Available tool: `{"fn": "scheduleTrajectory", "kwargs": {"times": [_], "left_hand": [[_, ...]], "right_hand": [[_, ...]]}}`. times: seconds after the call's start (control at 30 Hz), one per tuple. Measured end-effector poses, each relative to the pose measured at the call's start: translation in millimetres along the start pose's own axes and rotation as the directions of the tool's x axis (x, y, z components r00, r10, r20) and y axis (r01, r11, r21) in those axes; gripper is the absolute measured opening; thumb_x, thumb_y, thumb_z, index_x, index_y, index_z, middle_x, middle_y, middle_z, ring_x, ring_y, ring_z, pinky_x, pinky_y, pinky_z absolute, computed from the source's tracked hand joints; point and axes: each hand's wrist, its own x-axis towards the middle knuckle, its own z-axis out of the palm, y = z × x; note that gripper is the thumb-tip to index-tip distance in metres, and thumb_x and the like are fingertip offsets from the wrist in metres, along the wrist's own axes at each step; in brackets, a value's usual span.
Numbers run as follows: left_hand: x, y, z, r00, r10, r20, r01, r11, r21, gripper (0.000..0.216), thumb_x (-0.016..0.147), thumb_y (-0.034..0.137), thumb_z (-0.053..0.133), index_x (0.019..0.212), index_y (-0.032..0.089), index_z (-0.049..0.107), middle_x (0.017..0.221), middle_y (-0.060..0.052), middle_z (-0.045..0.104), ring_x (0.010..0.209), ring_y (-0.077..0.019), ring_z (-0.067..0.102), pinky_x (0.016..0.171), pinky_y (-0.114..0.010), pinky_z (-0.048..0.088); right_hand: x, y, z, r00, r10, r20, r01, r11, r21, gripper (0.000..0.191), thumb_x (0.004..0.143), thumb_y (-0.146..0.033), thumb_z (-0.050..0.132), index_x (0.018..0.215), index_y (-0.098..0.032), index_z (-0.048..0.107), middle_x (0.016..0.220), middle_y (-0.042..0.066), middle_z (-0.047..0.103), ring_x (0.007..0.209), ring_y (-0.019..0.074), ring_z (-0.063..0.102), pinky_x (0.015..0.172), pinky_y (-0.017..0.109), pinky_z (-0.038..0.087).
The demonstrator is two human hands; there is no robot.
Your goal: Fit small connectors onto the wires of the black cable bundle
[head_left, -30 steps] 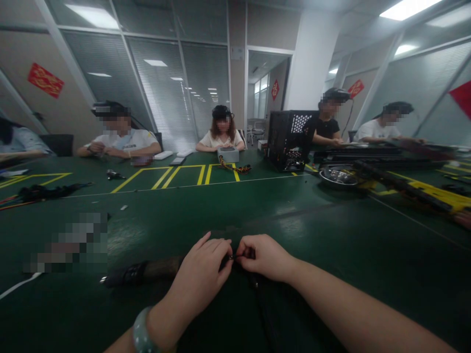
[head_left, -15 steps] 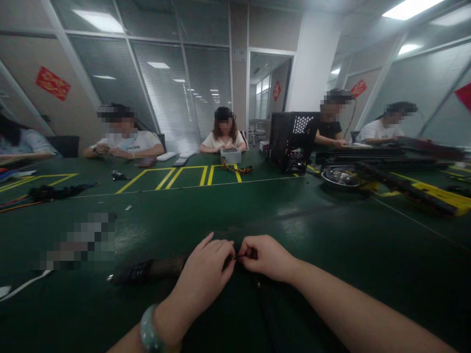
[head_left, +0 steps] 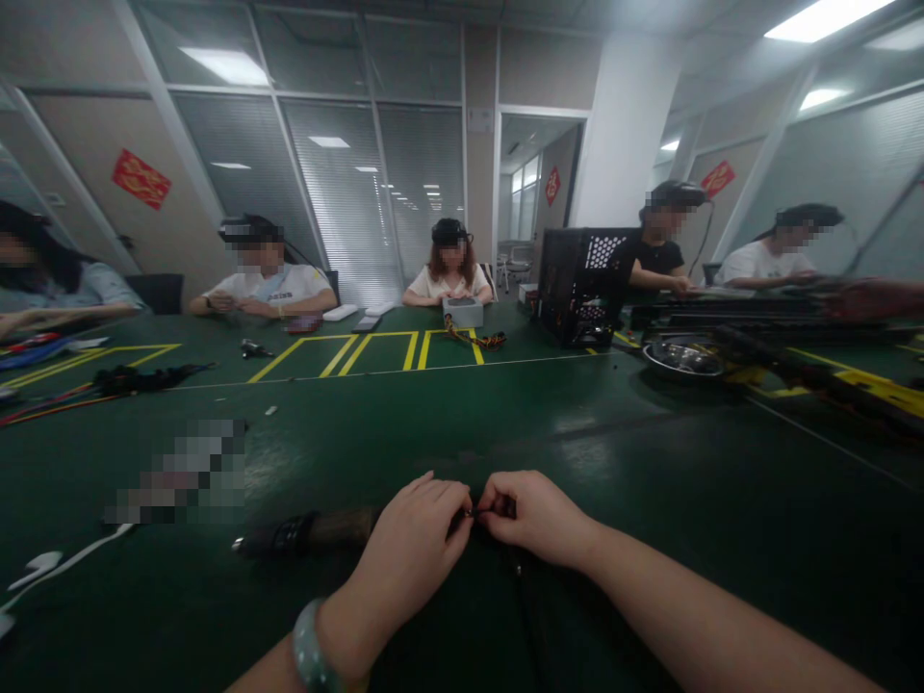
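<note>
Close together over the green table (head_left: 404, 423), my left hand (head_left: 419, 534) and my right hand (head_left: 538, 520) each pinch at a tiny dark piece between their fingertips. Its kind is too small to make out. A bracelet circles my left wrist. Behind and left of that hand lies a dark electric screwdriver (head_left: 307, 534), its silver tip pointing left and its right end hidden by the hand. Beneath my right hand a thin dark cord or rod (head_left: 526, 606) runs toward me, hard to see against the table.
A blurred-out flat object (head_left: 177, 472) with a white cable (head_left: 79, 558) lies left. Farther off are a black computer case (head_left: 584, 284), a power supply (head_left: 463, 310) with wires, a metal bowl (head_left: 682, 358) and a bundle of black cables (head_left: 141, 378). Several people sit around the table.
The whole view has shifted, so things appear slightly lower and farther right. Both hands stay pinched together at nearly the same place above the table.
</note>
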Motion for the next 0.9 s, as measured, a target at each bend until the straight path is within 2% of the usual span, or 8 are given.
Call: {"fn": "scheduleTrajectory", "kwargs": {"times": [0.4, 0.57, 0.9], "left_hand": [[-0.8, -0.9, 1.3, 1.0, 0.0, -0.009, 0.0, 1.0, 0.014, 0.008, 0.083, 0.016, 0.056, 0.088, 0.023, 0.057, 0.088, 0.001, 0.063, 0.087, -0.0183, 0.059, 0.102, -0.044, 0.038], [-1.0, -3.7, 5.0, 0.999, -0.001, -0.041, 0.002, 1.0, 0.017, 0.013, 0.083, 0.017, 0.057, 0.094, 0.024, 0.057, 0.091, 0.001, 0.064, 0.089, -0.0189, 0.061, 0.103, -0.045, 0.038], [-2.3, -2.4, 1.7, 0.999, 0.022, -0.046, -0.023, 1.0, -0.006, 0.011, 0.082, 0.014, 0.058, 0.088, 0.023, 0.056, 0.093, 0.002, 0.064, 0.091, -0.0183, 0.06, 0.105, -0.045, 0.036]], "right_hand": [[1.3, -1.2, 1.0, 1.0, 0.003, -0.006, -0.003, 1.0, -0.017, 0.006, 0.079, -0.02, 0.063, 0.085, -0.019, 0.065, 0.074, -0.003, 0.065, 0.065, 0.0103, 0.06, 0.056, 0.018, 0.04], [0.8, -1.8, 1.2, 1.0, 0.004, 0.0, -0.004, 1.0, -0.015, 0.006, 0.079, -0.019, 0.063, 0.085, -0.019, 0.064, 0.073, -0.003, 0.065, 0.064, 0.0101, 0.06, 0.057, 0.018, 0.04], [1.5, -4.7, 1.3, 1.0, 0.004, 0.009, -0.004, 1.0, -0.024, 0.003, 0.08, -0.018, 0.062, 0.083, -0.019, 0.064, 0.07, -0.004, 0.062, 0.061, 0.0096, 0.056, 0.054, 0.018, 0.037]]}}
